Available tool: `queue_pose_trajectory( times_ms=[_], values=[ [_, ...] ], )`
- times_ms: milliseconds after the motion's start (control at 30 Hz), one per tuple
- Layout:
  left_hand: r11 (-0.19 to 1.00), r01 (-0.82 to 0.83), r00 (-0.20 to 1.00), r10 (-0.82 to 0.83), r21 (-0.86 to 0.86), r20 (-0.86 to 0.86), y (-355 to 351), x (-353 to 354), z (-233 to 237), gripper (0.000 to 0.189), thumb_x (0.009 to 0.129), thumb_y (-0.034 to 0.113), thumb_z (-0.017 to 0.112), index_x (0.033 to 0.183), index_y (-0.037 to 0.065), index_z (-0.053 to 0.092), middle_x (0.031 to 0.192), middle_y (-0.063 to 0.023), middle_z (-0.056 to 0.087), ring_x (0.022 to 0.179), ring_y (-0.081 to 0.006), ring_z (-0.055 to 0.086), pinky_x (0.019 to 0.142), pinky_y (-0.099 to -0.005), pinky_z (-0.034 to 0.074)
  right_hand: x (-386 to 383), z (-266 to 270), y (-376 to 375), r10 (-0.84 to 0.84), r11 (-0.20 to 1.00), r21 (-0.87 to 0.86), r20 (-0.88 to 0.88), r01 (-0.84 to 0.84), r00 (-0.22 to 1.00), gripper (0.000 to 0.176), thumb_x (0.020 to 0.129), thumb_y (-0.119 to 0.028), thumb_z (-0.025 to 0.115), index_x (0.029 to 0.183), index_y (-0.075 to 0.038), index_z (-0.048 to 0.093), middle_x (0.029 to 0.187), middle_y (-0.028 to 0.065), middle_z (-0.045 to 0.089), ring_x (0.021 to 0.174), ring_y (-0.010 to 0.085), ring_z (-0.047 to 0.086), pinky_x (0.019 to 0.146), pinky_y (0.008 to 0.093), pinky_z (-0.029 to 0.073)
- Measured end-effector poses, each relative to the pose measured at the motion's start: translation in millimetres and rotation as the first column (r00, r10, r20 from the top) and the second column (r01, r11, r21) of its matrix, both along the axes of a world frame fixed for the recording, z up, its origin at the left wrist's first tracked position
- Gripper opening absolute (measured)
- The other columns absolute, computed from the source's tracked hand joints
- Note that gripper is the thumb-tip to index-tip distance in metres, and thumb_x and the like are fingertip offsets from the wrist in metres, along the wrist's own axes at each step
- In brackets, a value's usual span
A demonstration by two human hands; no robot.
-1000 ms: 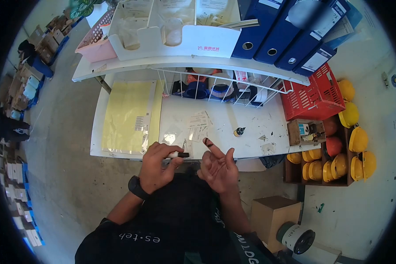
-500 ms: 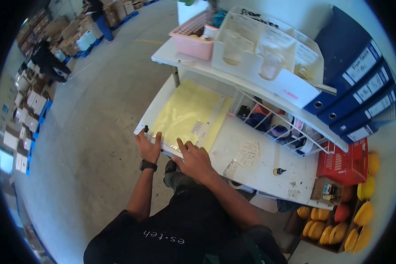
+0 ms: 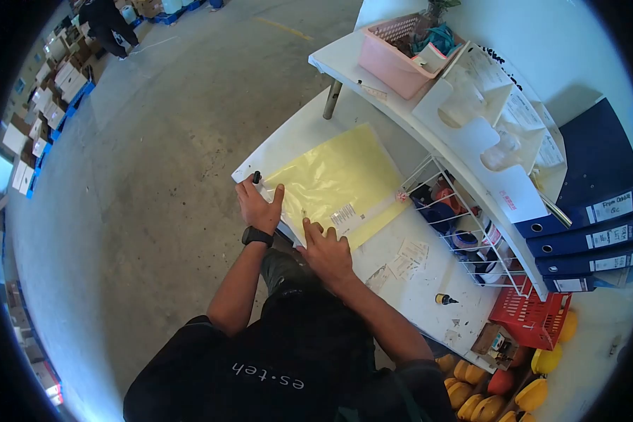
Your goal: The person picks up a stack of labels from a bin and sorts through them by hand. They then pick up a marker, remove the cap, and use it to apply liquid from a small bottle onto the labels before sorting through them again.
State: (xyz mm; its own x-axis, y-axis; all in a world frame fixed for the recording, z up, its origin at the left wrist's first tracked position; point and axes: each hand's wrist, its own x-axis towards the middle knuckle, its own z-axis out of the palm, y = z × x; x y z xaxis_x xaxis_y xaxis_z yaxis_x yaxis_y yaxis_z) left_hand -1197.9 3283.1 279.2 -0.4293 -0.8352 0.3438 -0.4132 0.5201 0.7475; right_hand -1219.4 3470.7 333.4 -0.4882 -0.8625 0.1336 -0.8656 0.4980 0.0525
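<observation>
Left hand (image 3: 259, 205) pinches marker (image 3: 256, 177); right hand (image 3: 328, 253) flat, open on yellow bags (image 3: 337, 176); wire basket (image 3: 420, 171) holds tape rolls (image 3: 464, 240).

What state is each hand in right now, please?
Left hand: holds a black marker, resting on the yellow bag.
Right hand: open, flat on the yellow bag.

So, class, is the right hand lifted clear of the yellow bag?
No, the right hand lies flat on the yellow bag.
</observation>
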Motion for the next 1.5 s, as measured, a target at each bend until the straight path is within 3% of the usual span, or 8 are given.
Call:
queue_pose_trajectory(
  times_ms=[233,300,533,567,633,667,967,1500],
  values=[
    [1.0,0.004,1.0,-0.004,-0.026,0.0,-1,1,1,0.066,0.078,0.035,0.077,0.125,0.0,0.047,0.117,-0.0171,0.049,0.11,-0.0383,0.052,0.093,-0.0481,0.043,-13,18,16,0.032,0.999,-0.026,0.183,-0.028,0.983,0.051,0.089,-0.05,0.061,0.124,-0.013,0.062,0.099,0.0048,0.059,0.074,0.0225,0.062,0.059,0.0358,0.051],
    [1.0,0.015,1.0,-0.015,-0.003,-0.026,-1,3,1,0.065,0.078,0.035,0.077,0.125,0.0,0.048,0.117,-0.017,0.049,0.11,-0.038,0.052,0.093,-0.048,0.043,-35,-1,15,0.025,0.934,-0.234,0.796,0.269,0.605,0.053,0.097,-0.05,0.051,0.128,-0.009,0.06,0.095,0.0061,0.061,0.068,0.0202,0.059,0.059,0.03,0.047],
    [0.999,0.026,0.998,-0.028,-0.021,-0.064,-3,3,-4,0.062,0.078,0.033,0.077,0.124,0.002,0.05,0.116,-0.0164,0.05,0.108,-0.0368,0.053,0.092,-0.0475,0.043,-72,29,12,0.427,0.766,-0.012,0.757,0.642,-0.495,0.062,0.101,-0.049,0.043,0.138,0.0,0.052,0.093,0.0099,0.061,0.064,0.0209,0.058,0.061,0.03,0.047],
    [0.999,0.027,0.997,-0.028,-0.018,-0.067,-4,2,-4,0.062,0.078,0.033,0.077,0.124,0.002,0.05,0.116,-0.0164,0.05,0.108,-0.0368,0.053,0.092,-0.0475,0.043,-77,28,6,0.425,0.766,-0.012,0.76,0.643,-0.492,0.062,0.101,-0.049,0.043,0.138,0.0,0.052,0.093,0.0099,0.061,0.064,0.0209,0.058,0.061,0.03,0.047],
    [1.0,0.019,0.998,-0.02,-0.013,-0.06,-1,3,-3,0.061,0.078,0.032,0.077,0.124,0.002,0.05,0.116,-0.0163,0.051,0.109,-0.0369,0.052,0.093,-0.0473,0.043,-86,20,-12,-0.148,0.892,-0.254,0.617,0.374,0.773,0.067,0.098,-0.054,0.046,0.141,-0.002,0.048,0.102,0.0138,0.062,0.079,0.0272,0.064,0.07,0.0338,0.051],
    [1.0,0.024,0.998,-0.024,-0.006,-0.057,-1,3,-2,0.061,0.078,0.032,0.077,0.124,0.002,0.05,0.116,-0.0163,0.051,0.109,-0.0369,0.052,0.093,-0.0473,0.043,-81,35,-20,-0.253,0.936,-0.124,0.416,0.33,0.873,0.072,0.094,-0.057,0.049,0.144,-0.005,0.044,0.115,0.0158,0.058,0.096,0.0319,0.064,0.081,0.0416,0.051],
    [0.999,0.03,0.995,-0.026,0.036,-0.099,-4,4,0,0.058,0.081,0.027,0.074,0.125,-0.001,0.049,0.116,-0.0185,0.052,0.109,-0.0378,0.054,0.093,-0.0468,0.044,-109,17,6,-0.168,0.982,-0.033,0.274,0.184,0.947,0.043,0.094,-0.046,0.051,0.134,-0.032,0.059,0.121,0.0125,0.051,0.1,0.0302,0.06,0.08,0.0473,0.048],
    [0.981,0.172,0.985,-0.168,0.086,-0.05,-21,21,-8,0.036,0.093,0.026,0.067,0.116,0.001,0.056,0.116,-0.0192,0.051,0.112,-0.0326,0.05,0.092,-0.0424,0.042,-119,-6,182,-0.402,0.622,-0.501,0.455,0.602,0.794,0.034,0.086,-0.011,0.064,0.119,-0.003,0.062,0.098,0.0217,0.062,0.09,0.0391,0.062,0.083,0.0473,0.049]
  ],
)
